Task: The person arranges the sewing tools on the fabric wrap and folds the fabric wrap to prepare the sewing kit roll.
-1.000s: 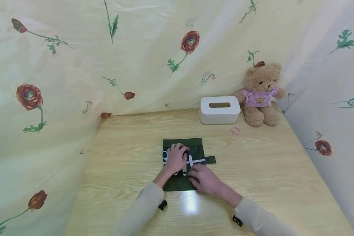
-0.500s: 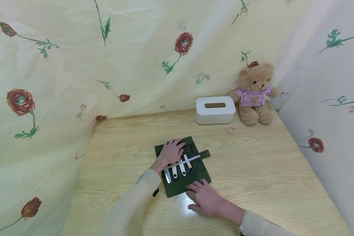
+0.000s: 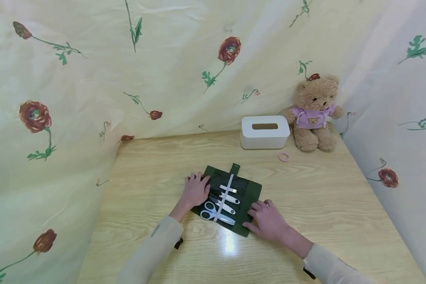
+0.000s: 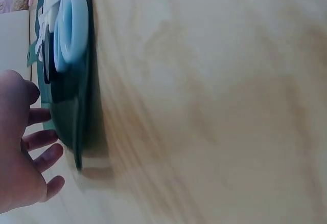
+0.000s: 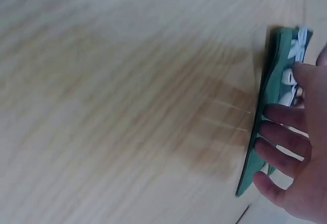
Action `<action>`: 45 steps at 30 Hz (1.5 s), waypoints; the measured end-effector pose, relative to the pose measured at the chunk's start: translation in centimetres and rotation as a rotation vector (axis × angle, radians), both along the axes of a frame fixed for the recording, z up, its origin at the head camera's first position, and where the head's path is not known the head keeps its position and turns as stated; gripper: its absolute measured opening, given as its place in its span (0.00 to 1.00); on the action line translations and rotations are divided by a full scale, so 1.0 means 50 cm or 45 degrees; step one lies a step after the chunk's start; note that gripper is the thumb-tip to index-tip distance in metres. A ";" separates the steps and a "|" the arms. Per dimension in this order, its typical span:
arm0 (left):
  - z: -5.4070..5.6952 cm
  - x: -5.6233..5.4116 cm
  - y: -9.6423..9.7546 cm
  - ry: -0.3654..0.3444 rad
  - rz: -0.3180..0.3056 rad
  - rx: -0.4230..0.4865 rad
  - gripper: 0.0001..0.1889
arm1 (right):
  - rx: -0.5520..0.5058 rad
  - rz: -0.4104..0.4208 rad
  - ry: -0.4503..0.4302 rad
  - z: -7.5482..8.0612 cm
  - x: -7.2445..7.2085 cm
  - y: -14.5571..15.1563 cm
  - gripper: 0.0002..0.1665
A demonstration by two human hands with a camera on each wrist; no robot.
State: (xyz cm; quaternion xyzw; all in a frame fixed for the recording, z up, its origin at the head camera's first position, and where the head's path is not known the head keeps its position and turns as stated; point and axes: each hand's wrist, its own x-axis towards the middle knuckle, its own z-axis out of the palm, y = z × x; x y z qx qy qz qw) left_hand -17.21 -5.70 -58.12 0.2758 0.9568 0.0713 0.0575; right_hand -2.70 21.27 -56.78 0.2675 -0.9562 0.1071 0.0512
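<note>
A dark green fabric tool roll (image 3: 253, 194) lies unfolded and turned at an angle on the table. Its white elastic strap (image 3: 230, 182) crosses scissors (image 3: 206, 215) with pale blue handles, two white-handled tools (image 3: 230, 198) with dark ends, and a short white piece like a nail clipper (image 3: 228, 189). At the far end sticks out a snap tab (image 3: 235, 169). My left hand (image 3: 196, 191) rests its relaxed fingers on the roll's left border. On the opposite border, my right hand (image 3: 268, 221) touches the fabric with loosely bent fingers; the right wrist view shows these fingertips (image 5: 266, 128) along the edge.
Behind the roll stands a white tissue box (image 3: 265, 140) with a slot on top. A teddy bear (image 3: 314, 114) in a purple shirt sits beside it, against the flowered cloth backdrop (image 3: 184, 71). A pink ring (image 3: 283, 157) lies on the wooden table (image 3: 326, 205).
The tool roll has turned anticlockwise, its snap tab swinging from the right side to the far side. My left hand has moved to the left border, uncovering the scissors; my right hand has moved right.
</note>
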 end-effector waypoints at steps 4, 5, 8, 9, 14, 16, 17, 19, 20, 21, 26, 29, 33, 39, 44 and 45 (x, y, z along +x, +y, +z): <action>-0.005 0.021 -0.017 0.025 0.014 0.027 0.23 | 0.013 -0.042 -0.049 0.002 -0.020 0.021 0.27; -0.006 0.028 -0.022 0.027 0.016 0.036 0.23 | 0.021 -0.049 -0.062 0.001 -0.025 0.027 0.27; -0.008 0.048 -0.034 0.021 0.018 0.075 0.23 | 0.040 -0.063 -0.085 0.001 -0.041 0.044 0.29; -0.010 0.055 -0.039 0.017 0.017 0.086 0.23 | 0.042 -0.064 -0.094 0.002 -0.046 0.050 0.29; -0.019 0.088 -0.062 -0.032 0.015 0.168 0.28 | -0.009 -0.047 -0.154 0.002 -0.067 0.075 0.28; -0.022 0.098 -0.074 -0.066 -0.004 0.224 0.33 | -0.039 -0.028 -0.187 0.003 -0.068 0.084 0.30; -0.023 0.103 -0.081 -0.084 -0.021 0.248 0.37 | -0.047 -0.017 -0.207 0.003 -0.067 0.089 0.33; -0.025 0.113 -0.094 -0.120 -0.069 0.284 0.46 | -0.073 0.009 -0.233 0.003 -0.062 0.098 0.42; -0.027 0.119 -0.101 -0.133 -0.094 0.290 0.51 | -0.076 0.019 -0.243 0.002 -0.059 0.102 0.48; -0.028 0.124 -0.107 -0.138 -0.121 0.291 0.56 | -0.077 0.031 -0.242 0.001 -0.055 0.105 0.55; -0.037 0.144 -0.119 -0.116 -0.202 0.276 0.68 | -0.075 0.058 -0.200 -0.022 -0.042 0.112 0.70; -0.039 0.150 -0.117 -0.095 -0.213 0.296 0.66 | -0.086 0.062 -0.149 -0.027 -0.037 0.111 0.68; -0.041 0.156 -0.115 -0.074 -0.215 0.333 0.61 | -0.103 0.069 -0.068 -0.032 -0.033 0.111 0.62; -0.054 0.163 -0.116 0.065 -0.278 0.361 0.41 | -0.153 0.119 0.042 -0.049 -0.029 0.112 0.50; -0.060 0.170 -0.115 0.126 -0.292 0.388 0.29 | -0.162 0.168 0.118 -0.055 -0.026 0.112 0.39; -0.059 0.170 -0.114 0.117 -0.282 0.400 0.29 | -0.162 0.169 0.125 -0.055 -0.026 0.112 0.37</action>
